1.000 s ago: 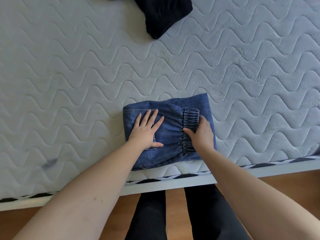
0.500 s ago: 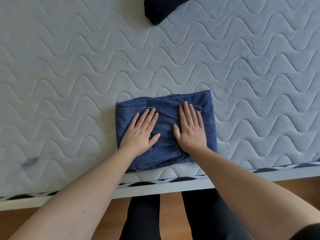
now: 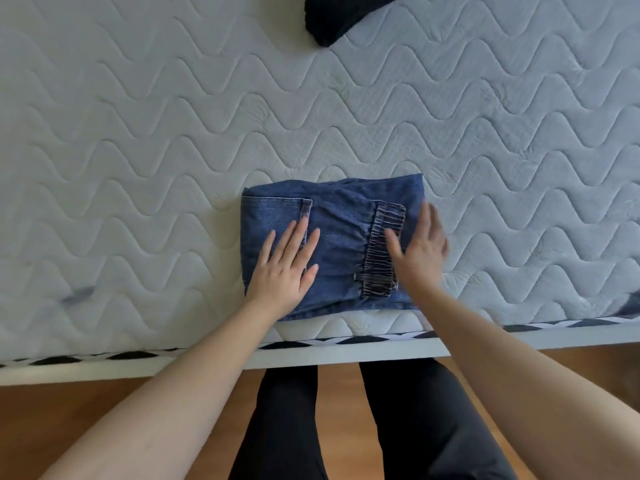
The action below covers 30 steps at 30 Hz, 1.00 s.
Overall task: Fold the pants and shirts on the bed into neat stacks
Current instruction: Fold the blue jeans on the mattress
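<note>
A big white mattress with wavy stitched lines fills most of the frame. Its front edge runs across the lower part, with a black and white trim strip along it. Below that is a brown wood floor, and the person's legs in black pants stand at the bottom middle.

The folded blue jeans lie flat on the mattress, in the middle of the frame, close to the front edge. They are folded into a small, thick rectangle. A pocket seam shows on the left part, and the stretchy waistband shows on the right part.

A black piece of clothing lies at the top middle of the frame, well apart from the jeans. Only its corner shows.

The left hand lies flat on the left part of the jeans. Its fingers are straight and a little spread, and it holds nothing.

The right hand is at the right part of the jeans, next to the waistband. It looks blurry. Its fingers are straight and it holds nothing. I cannot tell if it touches the cloth.
</note>
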Each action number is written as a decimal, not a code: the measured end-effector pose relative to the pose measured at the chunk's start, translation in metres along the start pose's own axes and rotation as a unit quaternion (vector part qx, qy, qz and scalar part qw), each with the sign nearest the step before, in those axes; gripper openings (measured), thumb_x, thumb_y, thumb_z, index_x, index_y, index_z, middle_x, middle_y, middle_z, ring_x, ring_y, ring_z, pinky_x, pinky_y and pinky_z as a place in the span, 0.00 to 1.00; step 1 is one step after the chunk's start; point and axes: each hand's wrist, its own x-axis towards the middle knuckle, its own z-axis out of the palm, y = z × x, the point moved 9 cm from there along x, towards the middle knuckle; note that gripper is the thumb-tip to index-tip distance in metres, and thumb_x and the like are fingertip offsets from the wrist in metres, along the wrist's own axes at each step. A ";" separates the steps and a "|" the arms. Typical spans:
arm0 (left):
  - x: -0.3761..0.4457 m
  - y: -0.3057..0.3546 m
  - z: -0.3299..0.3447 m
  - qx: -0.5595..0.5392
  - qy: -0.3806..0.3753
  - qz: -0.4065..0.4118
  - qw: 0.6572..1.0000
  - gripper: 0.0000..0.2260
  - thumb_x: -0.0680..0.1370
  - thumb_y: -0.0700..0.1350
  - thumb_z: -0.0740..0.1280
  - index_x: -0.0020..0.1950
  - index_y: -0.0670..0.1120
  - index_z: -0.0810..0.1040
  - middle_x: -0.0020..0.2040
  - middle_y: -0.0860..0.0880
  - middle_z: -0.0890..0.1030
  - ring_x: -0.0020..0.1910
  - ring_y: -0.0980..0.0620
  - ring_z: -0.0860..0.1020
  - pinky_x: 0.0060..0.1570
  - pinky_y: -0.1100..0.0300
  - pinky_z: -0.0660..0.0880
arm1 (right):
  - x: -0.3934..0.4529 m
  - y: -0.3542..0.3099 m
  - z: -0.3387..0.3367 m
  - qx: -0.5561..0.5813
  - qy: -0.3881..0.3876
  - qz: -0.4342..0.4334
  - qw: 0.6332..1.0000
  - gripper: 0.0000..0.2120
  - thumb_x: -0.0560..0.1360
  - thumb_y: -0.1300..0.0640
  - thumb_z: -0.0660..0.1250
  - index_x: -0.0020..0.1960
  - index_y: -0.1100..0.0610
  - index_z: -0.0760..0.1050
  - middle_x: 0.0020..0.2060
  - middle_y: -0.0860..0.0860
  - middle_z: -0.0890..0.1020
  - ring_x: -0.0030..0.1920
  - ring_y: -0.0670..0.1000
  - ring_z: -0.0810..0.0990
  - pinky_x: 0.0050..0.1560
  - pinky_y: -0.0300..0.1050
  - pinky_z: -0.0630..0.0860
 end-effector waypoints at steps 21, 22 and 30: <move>-0.060 -0.118 0.023 -0.508 0.021 -0.534 0.676 0.21 0.77 0.60 0.67 0.63 0.46 0.76 0.57 0.51 0.81 0.58 0.47 0.79 0.59 0.53 0.74 | 0.007 0.015 0.024 0.296 -0.193 0.107 0.929 0.20 0.62 0.41 0.81 0.50 0.46 0.80 0.45 0.42 0.86 0.46 0.42 0.84 0.49 0.42 0.79; -0.057 -0.119 0.029 -0.539 -0.006 -0.520 0.662 0.23 0.75 0.62 0.69 0.62 0.47 0.76 0.58 0.50 0.81 0.58 0.48 0.79 0.61 0.50 0.75 | 0.007 0.012 0.024 0.307 -0.203 0.097 0.925 0.20 0.62 0.42 0.81 0.50 0.45 0.80 0.45 0.41 0.86 0.47 0.42 0.84 0.48 0.42 0.79; -0.044 -0.097 0.033 -0.592 -0.058 -0.402 0.696 0.18 0.73 0.41 0.75 0.56 0.57 0.74 0.52 0.57 0.83 0.50 0.58 0.83 0.56 0.51 0.77 | -0.001 0.009 0.034 0.290 -0.176 0.084 0.937 0.29 0.65 0.42 0.79 0.62 0.50 0.75 0.51 0.43 0.84 0.51 0.43 0.83 0.51 0.42 0.79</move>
